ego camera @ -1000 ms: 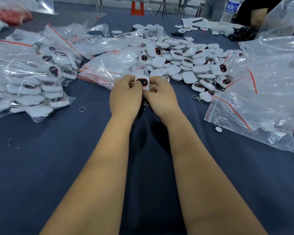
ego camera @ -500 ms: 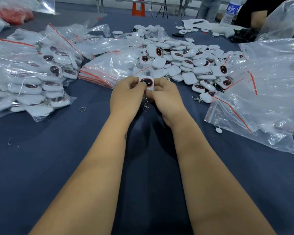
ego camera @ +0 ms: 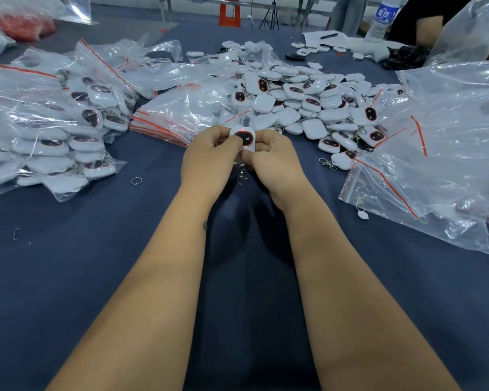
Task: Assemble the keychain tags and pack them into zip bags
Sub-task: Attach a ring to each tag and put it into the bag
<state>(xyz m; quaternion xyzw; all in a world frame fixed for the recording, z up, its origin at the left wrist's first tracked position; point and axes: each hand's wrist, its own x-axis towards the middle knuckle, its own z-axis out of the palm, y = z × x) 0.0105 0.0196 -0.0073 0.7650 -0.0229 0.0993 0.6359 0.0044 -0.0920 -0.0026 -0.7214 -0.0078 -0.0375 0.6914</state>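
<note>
A white keychain tag (ego camera: pixel 244 139) with a dark oval face ringed in red is held upright between both hands above the blue cloth. My left hand (ego camera: pixel 206 159) pinches its left side and my right hand (ego camera: pixel 274 162) pinches its right side and lower end. A metal clasp (ego camera: pixel 241 176) dangles below the tag between my wrists. Behind my hands lies a heap of loose white tags (ego camera: pixel 302 100). A stack of empty zip bags (ego camera: pixel 181 114) with red seals lies just beyond my left hand.
Filled zip bags (ego camera: pixel 54 131) are piled at the left. Large crumpled clear bags (ego camera: pixel 441 153) cover the right side. A loose split ring (ego camera: pixel 136 180) lies on the blue cloth (ego camera: pixel 68 263). A water bottle (ego camera: pixel 383 16) and another person's arm (ego camera: pixel 429 29) are at the far right.
The tag has risen a little between my fingers and its dark face now shows fully toward me. Both hands have stayed in nearly the same place.
</note>
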